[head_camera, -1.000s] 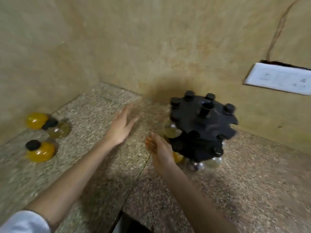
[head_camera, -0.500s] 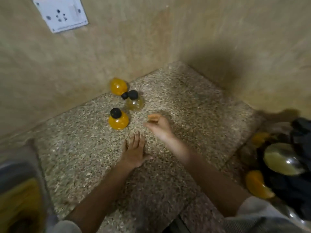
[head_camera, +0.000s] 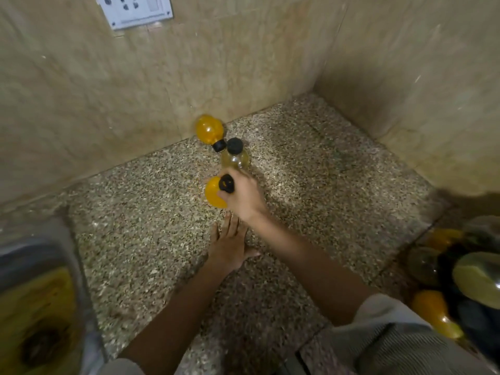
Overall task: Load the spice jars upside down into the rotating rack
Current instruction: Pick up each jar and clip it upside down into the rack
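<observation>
My right hand (head_camera: 244,196) is shut on a round orange spice jar (head_camera: 212,194) with a black cap, near the middle of the counter. Just behind it stands a pale yellow jar (head_camera: 236,158) with a black cap. An orange jar (head_camera: 209,129) lies on its side against the back wall, its cap touching the pale jar. My left hand (head_camera: 228,247) rests flat on the counter with fingers spread, holding nothing, just below my right wrist. The black rotating rack (head_camera: 470,282), loaded with several jars, is cut off at the right edge.
The speckled granite counter (head_camera: 311,185) ends in a corner formed by two beige tiled walls. A white socket plate (head_camera: 135,10) is on the back wall. A steel sink (head_camera: 35,293) with yellowish contents sits at the lower left.
My right hand has reached forward and closed on the nearest orange jar. My left hand stays flat on the counter. The view shifted slightly.
</observation>
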